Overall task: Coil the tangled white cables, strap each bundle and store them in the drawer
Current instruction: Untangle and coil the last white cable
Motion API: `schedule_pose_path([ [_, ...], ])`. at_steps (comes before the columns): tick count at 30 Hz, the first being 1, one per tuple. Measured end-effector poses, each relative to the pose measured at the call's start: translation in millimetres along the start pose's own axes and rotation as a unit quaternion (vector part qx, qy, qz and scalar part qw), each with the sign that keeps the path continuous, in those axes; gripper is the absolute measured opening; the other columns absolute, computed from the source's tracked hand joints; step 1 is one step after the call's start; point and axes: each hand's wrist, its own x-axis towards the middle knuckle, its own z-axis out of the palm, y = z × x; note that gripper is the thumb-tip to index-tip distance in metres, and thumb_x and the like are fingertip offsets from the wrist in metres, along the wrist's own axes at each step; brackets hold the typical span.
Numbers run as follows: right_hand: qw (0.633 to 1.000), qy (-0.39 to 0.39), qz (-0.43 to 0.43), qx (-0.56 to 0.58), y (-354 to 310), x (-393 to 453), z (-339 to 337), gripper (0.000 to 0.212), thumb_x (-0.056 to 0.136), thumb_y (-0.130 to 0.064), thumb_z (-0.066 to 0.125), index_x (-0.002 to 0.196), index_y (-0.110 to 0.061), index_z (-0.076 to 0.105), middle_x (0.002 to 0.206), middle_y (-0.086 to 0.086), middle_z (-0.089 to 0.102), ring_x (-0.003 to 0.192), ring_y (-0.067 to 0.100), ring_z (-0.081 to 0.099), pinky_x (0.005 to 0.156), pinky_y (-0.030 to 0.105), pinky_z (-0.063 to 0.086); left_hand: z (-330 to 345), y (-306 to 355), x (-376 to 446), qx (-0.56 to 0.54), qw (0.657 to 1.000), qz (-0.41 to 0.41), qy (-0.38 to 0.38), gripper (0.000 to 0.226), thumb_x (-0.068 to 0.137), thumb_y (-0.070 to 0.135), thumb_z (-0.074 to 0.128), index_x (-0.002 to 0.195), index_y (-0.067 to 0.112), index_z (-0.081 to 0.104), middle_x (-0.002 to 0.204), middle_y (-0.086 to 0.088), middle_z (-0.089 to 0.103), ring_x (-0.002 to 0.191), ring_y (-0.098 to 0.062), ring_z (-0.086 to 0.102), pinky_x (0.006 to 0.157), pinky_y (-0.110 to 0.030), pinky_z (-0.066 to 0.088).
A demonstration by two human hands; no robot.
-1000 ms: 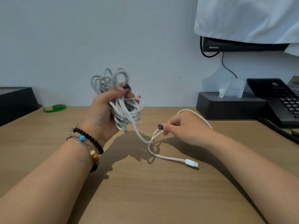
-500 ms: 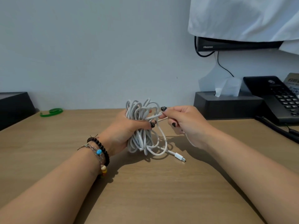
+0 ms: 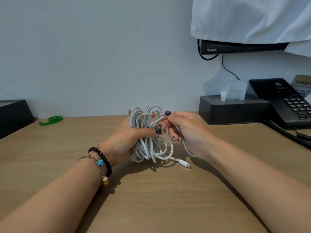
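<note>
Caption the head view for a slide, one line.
Left hand grips a white cable bundle while right hand pinches its loose strand above the wooden desk.

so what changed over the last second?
The left hand brought the cable bundle down from chest height to the desk. The right hand came in from the right, pulling its pinched strand up against the bundle, so the loose tail shortened and the plug slid left. Both grips held. Green strap, tissue box and phone unmoved.
</note>
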Motion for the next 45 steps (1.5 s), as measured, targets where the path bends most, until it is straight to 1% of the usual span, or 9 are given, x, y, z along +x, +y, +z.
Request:
schedule_pose_path([
  [7, 0.999, -0.002, -0.045, -0.021, 2.8, -1.9, 5.7, 0.035, 0.101, -0.013, 0.049, 0.076, -0.018, 0.073, 0.079, 0.007, 0.072, 0.042, 0.013, 0.050, 0.053, 0.030, 0.035, 2.0, 2.7, -5.5, -0.003, 0.999, -0.006, -0.048, 0.046, 0.073, -0.008, 0.061, 0.118, 0.004, 0.062, 0.089, -0.013, 0.070, 0.075, -0.022, 0.071, 0.062, -0.029, 0.057],
  [12, 0.984, 0.036, -0.098, -0.143, -2.1, -5.0, 4.1, 0.020, 0.098, -0.013, 0.056, 0.092, -0.004, 0.072, 0.058, -0.001, 0.056, 0.042, 0.010, 0.043, 0.044, 0.017, 0.039, -1.2, 2.2, -3.1, 0.055, 0.998, -0.004, -0.030, 0.024, 0.077, -0.007, 0.068, 0.100, 0.000, 0.062, 0.083, -0.018, 0.070, 0.073, -0.026, 0.071, 0.064, -0.032, 0.058],
  [17, 0.963, 0.079, -0.137, -0.218, -9.0, -3.0, -0.7, 0.016, 0.092, -0.020, 0.066, 0.082, -0.010, 0.073, 0.045, -0.016, 0.051, 0.043, -0.001, 0.042, 0.047, 0.010, 0.035, -2.3, 6.3, 0.8, 0.115, 0.986, 0.082, 0.089, 0.013, 0.083, -0.004, 0.066, 0.086, 0.007, 0.062, 0.071, -0.009, 0.066, 0.062, -0.021, 0.065, 0.061, -0.033, 0.058],
  [21, 0.953, 0.088, -0.165, -0.239, -11.8, 2.0, -4.6, 0.016, 0.091, -0.020, 0.068, 0.083, -0.008, 0.074, 0.047, -0.016, 0.050, 0.043, -0.001, 0.042, 0.047, 0.010, 0.033, -19.2, 17.3, 6.1, -0.001, 0.963, 0.146, 0.228, 0.010, 0.087, -0.002, 0.064, 0.087, 0.007, 0.059, 0.066, -0.007, 0.060, 0.055, -0.017, 0.060, 0.059, -0.033, 0.057],
  [24, 0.947, 0.087, -0.165, -0.262, -11.0, 2.9, -4.6, 0.012, 0.092, -0.021, 0.067, 0.088, -0.013, 0.075, 0.049, -0.017, 0.053, 0.045, -0.001, 0.046, 0.049, 0.010, 0.035, -35.2, 20.9, 9.3, -0.099, 0.943, 0.141, 0.286, 0.006, 0.088, 0.006, 0.065, 0.088, 0.010, 0.060, 0.064, -0.003, 0.059, 0.054, -0.015, 0.060, 0.055, -0.030, 0.053],
  [30, 0.975, 0.067, -0.144, -0.153, -7.6, 0.2, 0.6, 0.015, 0.092, -0.013, 0.064, 0.097, -0.002, 0.074, 0.053, -0.008, 0.048, 0.042, 0.002, 0.036, 0.043, 0.012, 0.029, -23.4, 13.4, 9.6, -0.107, 0.967, 0.122, 0.195, 0.008, 0.089, 0.010, 0.064, 0.094, 0.007, 0.059, 0.068, -0.005, 0.059, 0.057, -0.017, 0.059, 0.054, -0.027, 0.053],
  [34, 0.981, 0.033, -0.117, -0.151, -4.1, -4.6, 7.4, 0.014, 0.092, -0.013, 0.064, 0.093, -0.004, 0.075, 0.050, -0.007, 0.046, 0.040, 0.002, 0.034, 0.042, 0.012, 0.028, -15.4, 5.8, 9.7, -0.100, 0.981, 0.113, 0.120, 0.027, 0.076, 0.017, 0.073, 0.097, 0.007, 0.059, 0.071, -0.008, 0.060, 0.060, -0.019, 0.060, 0.058, -0.031, 0.056],
  [40, 0.978, 0.007, -0.099, -0.184, -3.3, -10.4, 14.1, 0.015, 0.094, -0.010, 0.061, 0.088, -0.005, 0.074, 0.046, -0.013, 0.050, 0.038, 0.000, 0.041, 0.042, 0.008, 0.032, -12.7, -0.4, 9.0, -0.089, 0.989, 0.103, 0.062, 0.041, 0.079, 0.020, 0.074, 0.113, 0.004, 0.059, 0.080, -0.011, 0.063, 0.072, -0.024, 0.063, 0.070, -0.037, 0.057],
  [45, 0.977, 0.031, -0.090, -0.191, -2.1, -8.0, 12.8, 0.020, 0.093, -0.015, 0.062, 0.079, -0.013, 0.076, 0.049, -0.004, 0.045, 0.045, 0.008, 0.033, 0.046, 0.012, 0.031, -13.0, -0.6, 7.5, -0.090, 0.992, 0.087, 0.034, 0.026, 0.076, 0.019, 0.072, 0.097, 0.006, 0.061, 0.077, -0.008, 0.063, 0.068, -0.022, 0.063, 0.067, -0.036, 0.058],
])
